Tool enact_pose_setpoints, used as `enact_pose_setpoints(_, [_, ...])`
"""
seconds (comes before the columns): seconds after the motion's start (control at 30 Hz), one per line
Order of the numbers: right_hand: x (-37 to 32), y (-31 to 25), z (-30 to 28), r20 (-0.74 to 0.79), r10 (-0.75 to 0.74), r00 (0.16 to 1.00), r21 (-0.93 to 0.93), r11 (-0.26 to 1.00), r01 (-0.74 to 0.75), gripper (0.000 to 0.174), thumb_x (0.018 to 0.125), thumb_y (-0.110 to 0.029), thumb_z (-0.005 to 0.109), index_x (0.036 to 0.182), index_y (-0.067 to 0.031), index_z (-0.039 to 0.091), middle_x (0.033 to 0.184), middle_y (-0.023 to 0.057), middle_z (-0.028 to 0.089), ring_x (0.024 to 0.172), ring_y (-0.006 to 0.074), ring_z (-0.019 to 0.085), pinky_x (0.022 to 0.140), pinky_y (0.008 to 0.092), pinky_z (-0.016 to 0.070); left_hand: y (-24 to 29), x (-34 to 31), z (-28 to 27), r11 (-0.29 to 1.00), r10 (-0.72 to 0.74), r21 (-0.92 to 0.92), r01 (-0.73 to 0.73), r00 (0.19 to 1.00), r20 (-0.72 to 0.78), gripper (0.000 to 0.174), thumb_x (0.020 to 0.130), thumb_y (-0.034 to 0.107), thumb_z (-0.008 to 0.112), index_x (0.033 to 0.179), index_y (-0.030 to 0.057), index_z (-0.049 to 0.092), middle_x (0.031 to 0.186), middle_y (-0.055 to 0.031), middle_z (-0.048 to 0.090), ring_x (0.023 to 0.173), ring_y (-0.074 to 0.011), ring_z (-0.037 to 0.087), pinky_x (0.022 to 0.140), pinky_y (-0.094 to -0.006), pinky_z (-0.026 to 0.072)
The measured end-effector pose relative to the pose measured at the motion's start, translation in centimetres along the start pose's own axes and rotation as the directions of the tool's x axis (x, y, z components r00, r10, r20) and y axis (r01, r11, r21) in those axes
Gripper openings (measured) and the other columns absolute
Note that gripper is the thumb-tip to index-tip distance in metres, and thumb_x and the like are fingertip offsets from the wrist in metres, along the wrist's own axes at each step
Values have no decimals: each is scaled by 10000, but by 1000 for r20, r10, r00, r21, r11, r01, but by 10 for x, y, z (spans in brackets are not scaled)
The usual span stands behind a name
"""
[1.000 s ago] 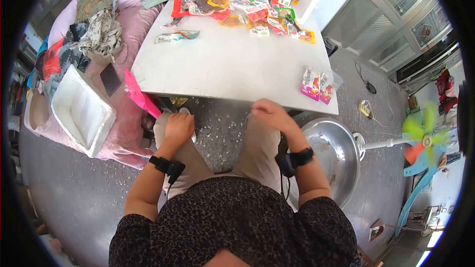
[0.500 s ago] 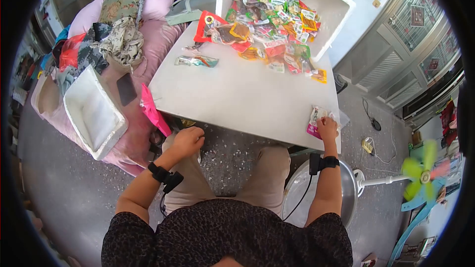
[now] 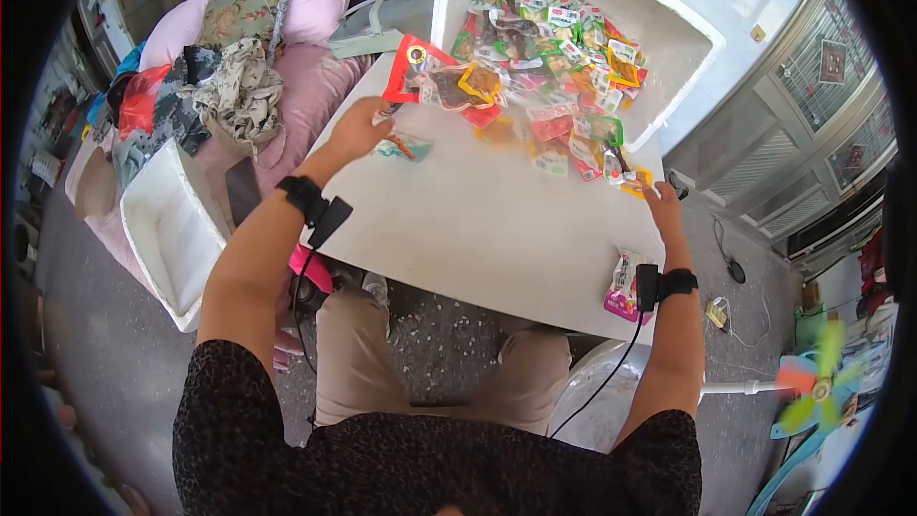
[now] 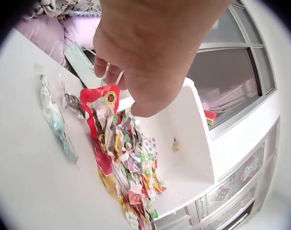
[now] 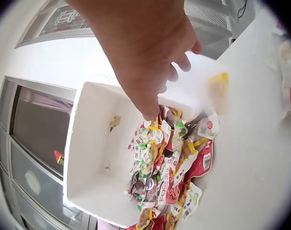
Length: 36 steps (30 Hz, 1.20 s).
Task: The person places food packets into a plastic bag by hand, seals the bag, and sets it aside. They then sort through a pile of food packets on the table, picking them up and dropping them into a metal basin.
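A pile of colourful snack packets (image 3: 535,67) spills from a tipped white foam box (image 3: 669,48) onto the white table (image 3: 478,220). My left hand (image 3: 361,126) hovers at the table's far left, its loosely curled fingers holding nothing, just beside a teal packet (image 3: 403,145) and a red packet (image 3: 406,62). In the left wrist view the teal packet (image 4: 54,120) lies below that hand (image 4: 136,57). My right hand (image 3: 659,199) reaches with relaxed fingers near a yellow packet (image 3: 635,182) at the pile's right edge. Pink packets (image 3: 621,291) lie at the table's near right corner.
A pink bed with heaped clothes (image 3: 224,76) stands at the left, with a second white foam box (image 3: 167,220) and a phone (image 3: 239,189) on it. A metal basin (image 3: 597,401) sits under the table's right side, and a fan (image 3: 798,392) spins at the lower right.
My left hand has lifted from my knee to the table's far left by the teal packet. My right hand has left the pink packets and moved forward to the pile's edge.
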State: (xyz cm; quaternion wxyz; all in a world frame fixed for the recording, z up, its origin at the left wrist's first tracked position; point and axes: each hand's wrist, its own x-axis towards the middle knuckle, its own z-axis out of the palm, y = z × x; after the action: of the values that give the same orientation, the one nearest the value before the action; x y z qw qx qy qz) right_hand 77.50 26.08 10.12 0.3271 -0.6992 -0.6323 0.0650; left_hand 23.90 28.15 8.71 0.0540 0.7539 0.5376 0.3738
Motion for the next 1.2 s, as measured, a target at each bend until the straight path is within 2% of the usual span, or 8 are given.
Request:
enact_pose_setpoints(0.3, [107,44,57,-151,37,988,-63,997,-47,632,665,-414,582,985,119,469,996,270,490,967,342,464,835,348,351,-67,93,36,913,-398,-145,382,912,-102,608,680,262,580,1141,-59,348,1128,-241,416,1069,-315,397,880,-326,316])
enact_pose_setpoints(0.4, [121,48,71,-106,110,988,-77,990,-118,667,657,-440,581,1010,113,456,1009,268,487,963,339,472,824,347,361,-118,118,70,960,-245,-174,220,960,-137,635,671,246,596,1163,-52,327,1055,-216,475,975,-293,472,813,-317,377])
enact_pose_setpoints(0.5, [128,51,99,50,179,983,-2,984,-179,677,653,-443,584,1032,101,447,1001,261,494,936,318,493,786,332,387,-81,126,65,730,-514,-482,484,854,78,438,721,139,556,1096,-25,396,1009,-135,506,865,-191,516,735,-284,419])
enact_pose_setpoints(0.63, [108,-5,111,276,152,949,152,968,-199,605,654,-441,575,982,59,482,934,209,532,827,265,533,701,305,419,-95,128,83,555,-493,-573,603,793,357,291,740,88,524,1002,-10,443,907,-89,536,719,-145,544,618,-273,461])
enact_pose_setpoints(0.73, [99,-10,132,249,71,966,146,983,-110,555,653,-433,572,931,42,497,913,182,536,819,281,529,694,345,421,-71,120,85,567,-537,-519,640,764,357,259,743,41,502,988,-1,429,875,-92,544,695,-149,559,617,-282,484])
enact_pose_setpoints(0.87, [88,-38,138,28,-14,1000,-318,948,22,492,625,-391,595,904,4,504,1015,180,472,931,317,464,728,410,394,-29,104,74,423,-487,-676,603,781,392,261,726,8,497,979,-7,434,878,-108,542,724,-166,573,585,-276,495])
enact_pose_setpoints(0.97, [79,-71,156,-208,-345,915,-220,928,300,507,589,-397,610,924,-31,501,1070,165,436,985,300,425,780,431,353,-35,96,90,278,-566,-760,588,739,365,215,711,-9,492,921,-5,451,819,-104,545,664,-164,567,552,-277,489])
enact_pose_setpoints(1.2, [-6,-196,197,-106,-654,749,-249,747,617,359,621,-298,590,904,-90,513,1034,99,464,992,274,412,818,443,289,14,54,94,406,-571,-813,417,811,130,150,679,4,486,826,10,455,682,-74,517,537,-151,520,457,-268,444])
